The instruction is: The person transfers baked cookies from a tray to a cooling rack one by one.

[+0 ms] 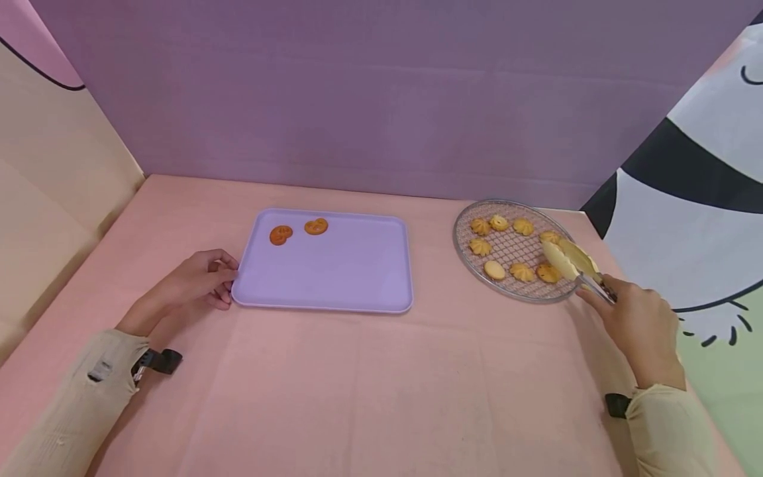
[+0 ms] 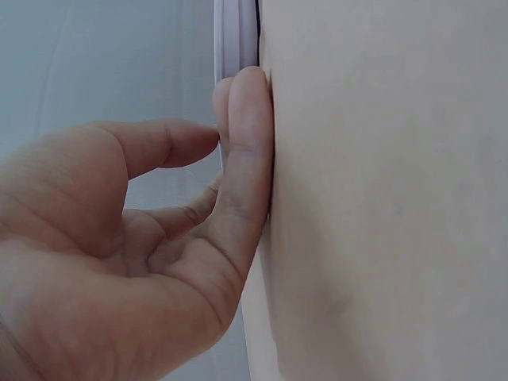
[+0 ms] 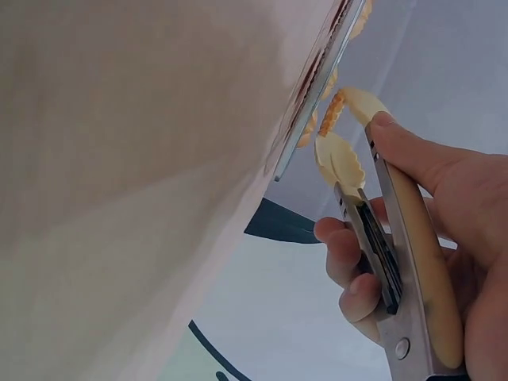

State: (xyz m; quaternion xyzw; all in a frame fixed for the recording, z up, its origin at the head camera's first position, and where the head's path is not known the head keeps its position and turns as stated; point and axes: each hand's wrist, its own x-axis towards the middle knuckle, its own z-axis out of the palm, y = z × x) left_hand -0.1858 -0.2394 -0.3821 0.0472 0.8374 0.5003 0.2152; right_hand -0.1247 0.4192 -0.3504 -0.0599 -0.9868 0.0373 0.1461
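My left hand (image 1: 205, 278) is at the left edge of a lilac tray (image 1: 334, 278), its thumb and fingers pinching the rim. The tray's rim (image 2: 236, 36) shows just past the fingertips in the left wrist view. Two brown, face-marked cookies (image 1: 281, 234) lie near the tray's back left. My right hand (image 1: 644, 324) grips metal tongs (image 3: 401, 230) with cream-coloured tips, held over the right side of a round wire rack (image 1: 461, 248). A golden cookie (image 3: 332, 115) shows between the tong tips in the right wrist view.
Several golden piped cookies (image 1: 523, 226) and a plain oval cookie (image 1: 494, 269) lie on the rack. A pink cloth (image 1: 369, 384) covers the table. A purple wall (image 1: 381, 99) rises right behind tray and rack, with a cartoon-printed panel (image 1: 703, 218) at the right.
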